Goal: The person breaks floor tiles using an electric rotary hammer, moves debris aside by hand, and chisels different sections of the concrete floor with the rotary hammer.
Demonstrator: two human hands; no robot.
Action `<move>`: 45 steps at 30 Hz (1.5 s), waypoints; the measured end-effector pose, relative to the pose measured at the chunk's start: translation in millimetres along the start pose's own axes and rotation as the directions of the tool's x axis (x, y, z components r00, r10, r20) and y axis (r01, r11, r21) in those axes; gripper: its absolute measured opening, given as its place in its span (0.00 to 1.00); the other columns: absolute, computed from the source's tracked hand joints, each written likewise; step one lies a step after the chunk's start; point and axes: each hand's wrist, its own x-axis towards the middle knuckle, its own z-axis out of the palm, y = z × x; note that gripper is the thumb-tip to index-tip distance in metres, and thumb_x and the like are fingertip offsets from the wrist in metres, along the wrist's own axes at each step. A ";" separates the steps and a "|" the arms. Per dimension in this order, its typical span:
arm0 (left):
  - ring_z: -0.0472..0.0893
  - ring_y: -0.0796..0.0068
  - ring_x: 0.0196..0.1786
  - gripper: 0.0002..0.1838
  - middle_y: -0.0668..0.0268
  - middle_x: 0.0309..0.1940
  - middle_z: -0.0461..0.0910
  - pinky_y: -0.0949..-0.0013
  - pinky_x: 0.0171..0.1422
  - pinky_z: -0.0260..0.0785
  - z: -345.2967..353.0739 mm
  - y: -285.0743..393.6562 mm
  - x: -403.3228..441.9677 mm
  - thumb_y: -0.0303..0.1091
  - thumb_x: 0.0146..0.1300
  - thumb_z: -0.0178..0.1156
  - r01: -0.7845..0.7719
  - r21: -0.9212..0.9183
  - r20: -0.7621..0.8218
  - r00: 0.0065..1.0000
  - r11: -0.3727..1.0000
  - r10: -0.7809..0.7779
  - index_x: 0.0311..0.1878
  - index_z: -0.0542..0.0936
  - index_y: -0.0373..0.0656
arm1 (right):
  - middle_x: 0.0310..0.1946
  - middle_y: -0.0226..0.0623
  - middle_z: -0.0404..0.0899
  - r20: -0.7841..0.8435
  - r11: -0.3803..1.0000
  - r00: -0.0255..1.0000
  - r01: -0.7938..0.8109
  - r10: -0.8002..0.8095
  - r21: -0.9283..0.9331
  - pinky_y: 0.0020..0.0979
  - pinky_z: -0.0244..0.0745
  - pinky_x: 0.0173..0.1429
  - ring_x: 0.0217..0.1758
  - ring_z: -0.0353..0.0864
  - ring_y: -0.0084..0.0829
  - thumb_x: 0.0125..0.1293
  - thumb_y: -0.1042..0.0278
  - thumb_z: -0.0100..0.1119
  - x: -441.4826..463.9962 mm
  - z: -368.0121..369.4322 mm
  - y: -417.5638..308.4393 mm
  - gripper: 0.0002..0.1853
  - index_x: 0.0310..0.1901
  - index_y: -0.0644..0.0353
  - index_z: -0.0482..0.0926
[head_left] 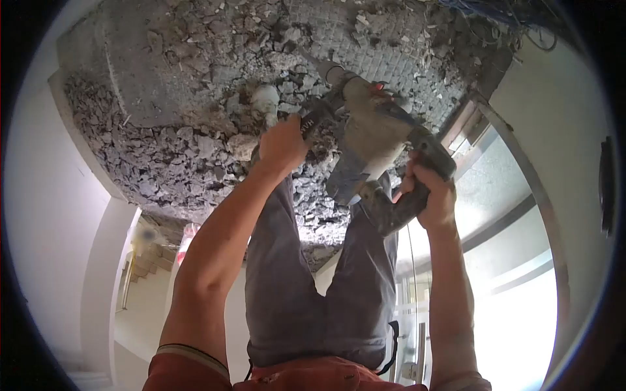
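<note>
A dusty rotary hammer [372,140] slants across the upper middle of the head view, its chisel bit [314,63] pointing up and left at the broken floor. My left hand [283,146] is wrapped round its black side handle [318,122]. Round the rear grip on the right, my right hand [432,194] is closed, with the index finger near the trigger. Grey tape covers part of the tool's body. Whether the bit's tip touches the rubble cannot be made out.
Broken concrete and rubble [182,156] lie around my legs [287,274]. A ridged floor surface [417,72] shows beyond the tool. Cables [515,16] lie at the top right. White walls [49,195] stand at the left, and a bright opening [515,313] is at the right.
</note>
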 end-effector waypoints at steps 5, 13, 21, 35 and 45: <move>0.86 0.48 0.50 0.21 0.52 0.43 0.86 0.47 0.53 0.78 1.9 14.3 24.2 0.37 0.62 0.64 -0.091 -0.042 0.000 0.996 0.995 0.092 0.58 0.77 0.43 | 0.23 0.35 0.75 -0.220 0.995 0.971 0.096 -0.092 0.009 0.28 0.68 0.32 0.25 0.74 0.27 0.61 0.75 0.58 -27.6 38.3 -2.3 0.11 0.44 0.69 0.78; 0.86 0.51 0.52 0.27 0.52 0.49 0.85 0.47 0.57 0.79 21.4 16.6 74.6 0.39 0.65 0.63 0.069 -0.139 0.233 0.972 0.988 -0.035 0.67 0.76 0.46 | 0.23 0.34 0.75 -0.197 0.994 0.980 -0.025 0.004 -0.102 0.32 0.73 0.35 0.26 0.76 0.30 0.62 0.74 0.60 12.8 34.1 -14.1 0.03 0.37 0.60 0.77; 0.85 0.46 0.52 0.18 0.48 0.48 0.85 0.44 0.51 0.78 30.7 42.5 68.7 0.33 0.67 0.57 -0.056 -0.176 0.084 0.994 0.983 0.071 0.59 0.78 0.39 | 0.21 0.36 0.74 -0.170 0.952 0.985 -0.031 -0.022 -0.303 0.31 0.72 0.34 0.25 0.76 0.30 0.63 0.70 0.62 47.9 -14.9 -39.9 0.07 0.29 0.60 0.77; 0.85 0.40 0.46 0.21 0.45 0.39 0.85 0.44 0.52 0.77 60.5 58.0 6.1 0.36 0.61 0.64 -0.070 -0.409 -0.192 0.981 0.910 -0.011 0.55 0.77 0.38 | 0.24 0.32 0.76 -0.014 0.895 0.995 0.085 -0.102 -0.439 0.28 0.72 0.33 0.25 0.76 0.24 0.63 0.75 0.62 3.0 -9.1 -71.2 0.05 0.40 0.63 0.80; 0.86 0.48 0.47 0.23 0.48 0.42 0.85 0.47 0.51 0.79 -29.6 38.5 105.3 0.35 0.62 0.63 -0.087 -0.175 -0.144 0.988 0.981 0.062 0.60 0.78 0.40 | 0.26 0.32 0.78 -0.123 0.952 0.990 0.034 -0.075 -0.303 0.29 0.72 0.32 0.24 0.76 0.26 0.61 0.72 0.65 72.3 45.1 -97.2 0.05 0.36 0.63 0.81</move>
